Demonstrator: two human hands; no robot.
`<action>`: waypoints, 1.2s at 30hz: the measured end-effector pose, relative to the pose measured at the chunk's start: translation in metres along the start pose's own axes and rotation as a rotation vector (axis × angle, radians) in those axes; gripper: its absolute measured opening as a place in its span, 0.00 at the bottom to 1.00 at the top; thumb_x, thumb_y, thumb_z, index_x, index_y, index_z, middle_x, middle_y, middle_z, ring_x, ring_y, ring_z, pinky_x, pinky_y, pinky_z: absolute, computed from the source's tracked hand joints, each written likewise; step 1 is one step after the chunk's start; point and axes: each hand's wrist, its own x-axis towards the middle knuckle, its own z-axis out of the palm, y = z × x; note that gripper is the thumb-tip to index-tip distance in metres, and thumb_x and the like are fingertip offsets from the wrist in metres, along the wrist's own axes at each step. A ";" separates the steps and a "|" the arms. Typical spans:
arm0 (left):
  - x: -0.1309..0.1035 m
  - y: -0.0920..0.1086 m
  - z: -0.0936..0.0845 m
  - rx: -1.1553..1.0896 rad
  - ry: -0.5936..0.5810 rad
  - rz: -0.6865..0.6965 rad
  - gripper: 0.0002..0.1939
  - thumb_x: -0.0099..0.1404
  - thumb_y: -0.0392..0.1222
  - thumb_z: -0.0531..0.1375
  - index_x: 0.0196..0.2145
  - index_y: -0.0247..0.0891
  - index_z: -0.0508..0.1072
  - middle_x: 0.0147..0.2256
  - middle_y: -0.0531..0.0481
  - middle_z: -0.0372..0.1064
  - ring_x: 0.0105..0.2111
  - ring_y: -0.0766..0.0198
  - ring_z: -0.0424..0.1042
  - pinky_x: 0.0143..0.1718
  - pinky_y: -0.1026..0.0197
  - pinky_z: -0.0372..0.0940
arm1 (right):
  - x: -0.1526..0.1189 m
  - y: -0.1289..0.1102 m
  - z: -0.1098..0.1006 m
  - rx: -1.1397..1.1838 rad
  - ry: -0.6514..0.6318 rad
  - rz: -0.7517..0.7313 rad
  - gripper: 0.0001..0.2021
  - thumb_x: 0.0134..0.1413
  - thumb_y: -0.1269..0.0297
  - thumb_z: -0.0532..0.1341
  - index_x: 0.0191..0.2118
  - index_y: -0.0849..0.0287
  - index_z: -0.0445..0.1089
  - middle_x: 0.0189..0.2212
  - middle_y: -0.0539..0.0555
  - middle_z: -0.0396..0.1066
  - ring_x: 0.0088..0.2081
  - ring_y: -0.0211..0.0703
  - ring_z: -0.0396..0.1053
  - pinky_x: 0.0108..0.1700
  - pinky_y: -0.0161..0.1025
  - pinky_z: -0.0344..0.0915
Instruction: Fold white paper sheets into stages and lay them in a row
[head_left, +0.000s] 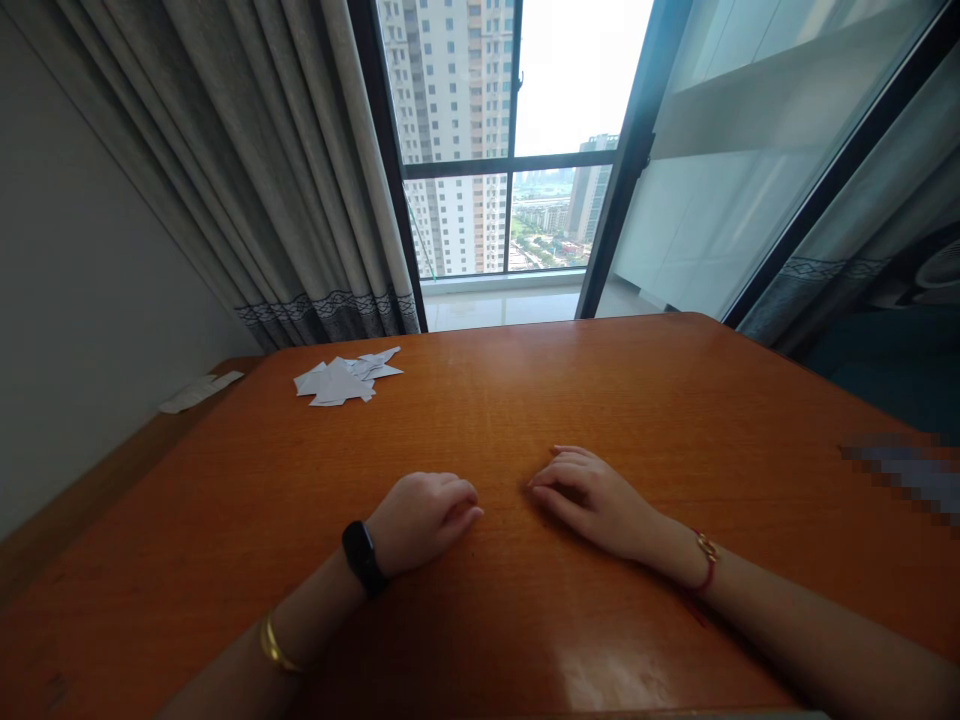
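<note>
My left hand rests on the orange-brown wooden table, its fingers curled in and the thumb lying near the index finger. Nothing shows in it. A black watch and a gold bangle circle that wrist and forearm. To its right, across a small gap, my right hand lies on the tabletop, loosely bent, with a space between thumb and index finger. It holds nothing that I can see. On the right wrist is a red cord bracelet with a gold-coloured piece.
A pile of torn or cut white paper pieces lies at the table's far left. More paper is on a ledge by the left wall. A blurred patch covers something at the right edge. Curtains frame the window beyond.
</note>
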 end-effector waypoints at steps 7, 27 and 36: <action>0.000 0.000 0.001 0.006 0.009 0.002 0.11 0.68 0.45 0.52 0.36 0.40 0.72 0.31 0.51 0.71 0.30 0.64 0.69 0.32 0.63 0.59 | 0.000 0.000 0.000 0.008 0.011 -0.003 0.07 0.59 0.65 0.57 0.35 0.55 0.72 0.31 0.49 0.76 0.35 0.39 0.71 0.56 0.46 0.57; 0.000 -0.001 0.001 -0.005 0.001 0.015 0.10 0.68 0.45 0.52 0.36 0.39 0.71 0.31 0.51 0.71 0.30 0.64 0.69 0.33 0.63 0.60 | 0.001 0.000 0.000 0.025 0.011 -0.010 0.07 0.59 0.65 0.57 0.34 0.55 0.72 0.30 0.50 0.76 0.34 0.39 0.71 0.56 0.47 0.58; 0.000 0.001 -0.001 -0.011 0.005 0.001 0.11 0.67 0.45 0.52 0.36 0.39 0.71 0.31 0.51 0.72 0.30 0.64 0.70 0.33 0.63 0.61 | 0.000 0.001 -0.001 0.036 0.013 -0.008 0.07 0.60 0.64 0.56 0.35 0.54 0.72 0.31 0.49 0.76 0.35 0.40 0.71 0.57 0.48 0.58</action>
